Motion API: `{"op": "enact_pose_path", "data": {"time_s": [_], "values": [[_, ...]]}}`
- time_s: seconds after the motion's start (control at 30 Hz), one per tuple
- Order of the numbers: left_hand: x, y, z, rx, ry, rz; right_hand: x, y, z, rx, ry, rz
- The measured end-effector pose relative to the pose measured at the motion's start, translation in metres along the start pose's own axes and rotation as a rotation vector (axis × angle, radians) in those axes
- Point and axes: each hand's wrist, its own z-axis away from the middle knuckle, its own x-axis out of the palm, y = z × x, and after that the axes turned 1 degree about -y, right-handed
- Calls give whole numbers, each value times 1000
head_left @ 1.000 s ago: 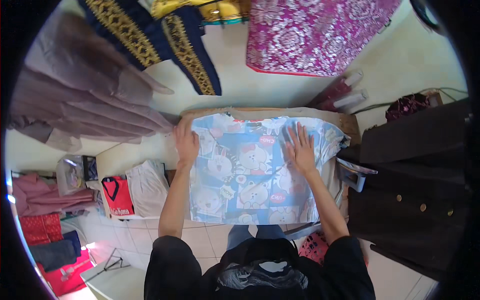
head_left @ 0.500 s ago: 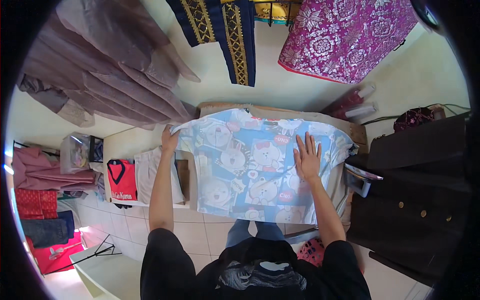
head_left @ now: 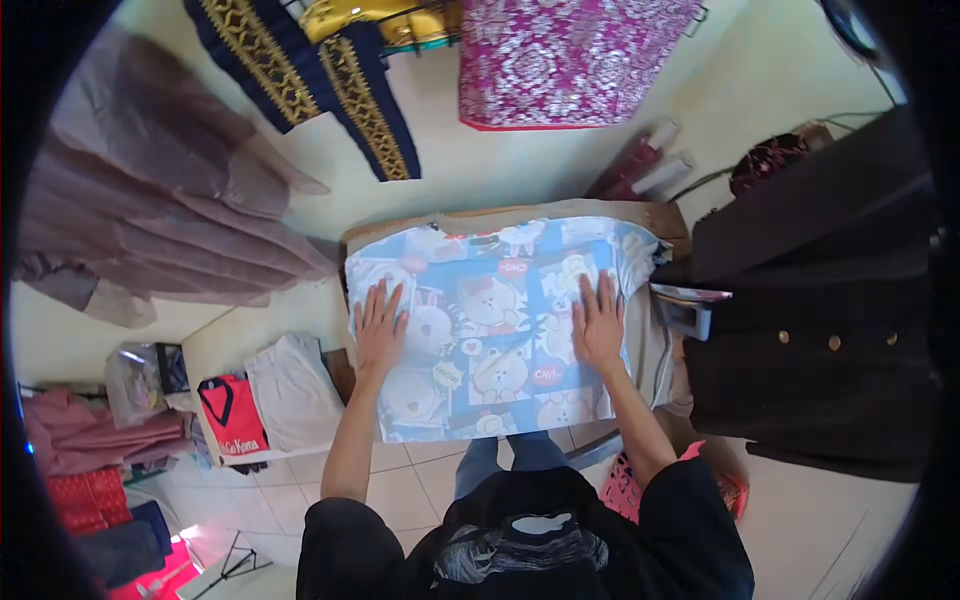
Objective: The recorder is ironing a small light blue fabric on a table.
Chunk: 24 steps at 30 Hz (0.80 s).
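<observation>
A light blue shirt [head_left: 490,345] with white cartoon bears and rabbits lies spread on a padded ironing surface [head_left: 655,235] in front of me. My left hand [head_left: 380,328] rests flat on the shirt near its left edge, fingers stretched. Toward the right side, my right hand [head_left: 599,325] also lies flat on the fabric with its fingers extended. Neither hand grasps anything. Just beyond the shirt's right edge is an iron [head_left: 688,312] with a grey handle. The shirt's left sleeve does not show.
Folded light trousers [head_left: 292,392] and a red top [head_left: 232,412] lie on a surface at the left. Dark buttoned garments [head_left: 800,330] hang close on the right. A mauve sheer garment [head_left: 170,220] hangs at the far left, and a patterned purple cloth [head_left: 570,60] above the ironing surface.
My left hand has let go of the shirt's left sleeve and moved right onto the fabric. That sleeve no longer sticks out. My right hand stays flat on the shirt; the view has turned slightly.
</observation>
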Motion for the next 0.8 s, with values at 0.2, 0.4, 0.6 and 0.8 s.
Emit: {"op": "enact_pose_path", "data": {"time_s": [0.2, 0.4, 0.6, 0.8], "values": [[3, 6, 0, -42, -47, -47, -2, 18, 36, 83, 31, 39], [1, 12, 5, -79, -34, -28, -12, 18, 59, 180, 79, 108], [5, 43, 20, 18, -71, -102, -22, 31, 95, 99, -71, 138], [7, 36, 21, -1, -6, 15, -23, 54, 92, 235, 47, 221]]}}
